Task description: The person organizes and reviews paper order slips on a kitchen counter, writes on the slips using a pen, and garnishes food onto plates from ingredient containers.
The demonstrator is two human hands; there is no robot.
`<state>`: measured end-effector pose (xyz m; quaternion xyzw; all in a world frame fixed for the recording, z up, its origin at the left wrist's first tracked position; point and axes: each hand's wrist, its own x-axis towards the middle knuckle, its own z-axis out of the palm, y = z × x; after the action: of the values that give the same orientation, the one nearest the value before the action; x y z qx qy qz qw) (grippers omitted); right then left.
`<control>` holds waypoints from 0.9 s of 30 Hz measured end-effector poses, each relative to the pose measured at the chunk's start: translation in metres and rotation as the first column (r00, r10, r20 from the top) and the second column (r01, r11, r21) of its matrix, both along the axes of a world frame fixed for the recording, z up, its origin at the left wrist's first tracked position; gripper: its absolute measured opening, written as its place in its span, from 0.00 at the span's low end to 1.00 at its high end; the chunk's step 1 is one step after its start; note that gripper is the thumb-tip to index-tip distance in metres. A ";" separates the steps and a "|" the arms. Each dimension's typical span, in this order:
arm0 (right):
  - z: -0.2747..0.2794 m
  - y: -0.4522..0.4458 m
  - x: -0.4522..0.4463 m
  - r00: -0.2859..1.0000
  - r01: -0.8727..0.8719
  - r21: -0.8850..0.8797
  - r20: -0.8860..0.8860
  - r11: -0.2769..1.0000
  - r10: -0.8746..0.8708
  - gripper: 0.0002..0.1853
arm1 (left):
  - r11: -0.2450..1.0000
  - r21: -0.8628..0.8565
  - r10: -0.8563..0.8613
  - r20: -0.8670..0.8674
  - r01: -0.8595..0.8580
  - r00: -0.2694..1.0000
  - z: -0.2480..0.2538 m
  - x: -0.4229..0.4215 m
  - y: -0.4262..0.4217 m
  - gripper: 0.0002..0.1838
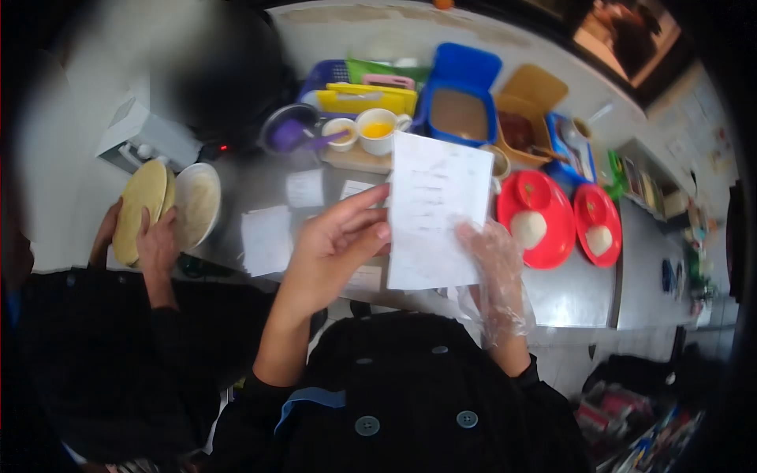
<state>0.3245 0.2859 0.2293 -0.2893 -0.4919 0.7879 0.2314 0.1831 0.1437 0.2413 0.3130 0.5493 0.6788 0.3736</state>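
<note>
My right hand (501,268), in a clear plastic glove, holds a white sheet of paper (440,201) by its lower right side, thumb on the front. Faint handwritten lines run across the sheet, too blurred to read. My bare left hand (335,248) is at the paper's left edge with fingers apart. Its thumb lies beside the edge, not over the front; the fingertips are partly hidden there. Below and behind the hands is a metal counter (587,296), with more white papers (266,239) lying to the left.
Red plates (536,189) with white dough balls are on the right. Behind stand a blue tub (461,114), a brown-filled container (516,130), a cup with yellow contents (378,128) and a purple-lined bowl (289,134). At left a co-worker's hands hold a round yellowish board (138,213) beside a white bowl (197,206).
</note>
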 end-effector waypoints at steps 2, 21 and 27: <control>0.005 -0.006 0.002 1.000 0.024 -0.039 0.001 0.999 -0.024 0.17 | 0.999 -0.040 -0.017 0.071 0.020 0.997 -0.008 -0.001 0.004 0.20; -0.019 0.004 0.014 0.997 -0.017 0.077 0.074 0.997 0.011 0.19 | 0.995 -0.003 -0.103 -0.096 0.103 0.990 -0.025 -0.006 0.011 0.23; -0.026 0.017 0.005 0.979 -0.053 -0.623 -0.187 0.780 -0.083 0.08 | 0.995 -0.057 -0.080 -0.001 0.080 0.997 -0.019 -0.006 0.009 0.24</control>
<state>0.3298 0.3025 0.2037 -0.2710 -0.1742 0.9298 0.1781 0.1772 0.1522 0.2226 0.3250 0.5558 0.6471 0.4084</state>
